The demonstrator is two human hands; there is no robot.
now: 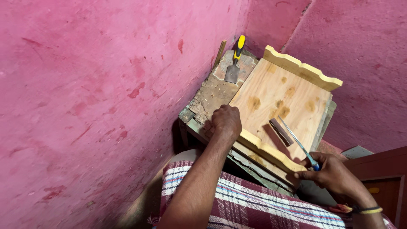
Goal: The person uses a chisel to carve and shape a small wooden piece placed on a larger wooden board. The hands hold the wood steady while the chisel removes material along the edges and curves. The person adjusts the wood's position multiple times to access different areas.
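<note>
A plywood panel [275, 97] with scalloped yellow wooden rails along its far and near edges lies on a worn workbench [210, 95]. My left hand [224, 121] rests as a fist on the panel's near left corner, pressing on the near rail [267, 150]. My right hand [330, 171] grips the blue handle of a thin metal tool [296, 142], whose shaft points up over the panel. A small dark flat block [281, 132] lies on the panel beside the tool's tip.
A chisel with a yellow and black handle [235, 59] lies at the bench's far end. Pink walls close in on the left and behind. A dark wooden door or cabinet [381, 174] stands at the right. My checked cloth [263, 203] covers my lap below.
</note>
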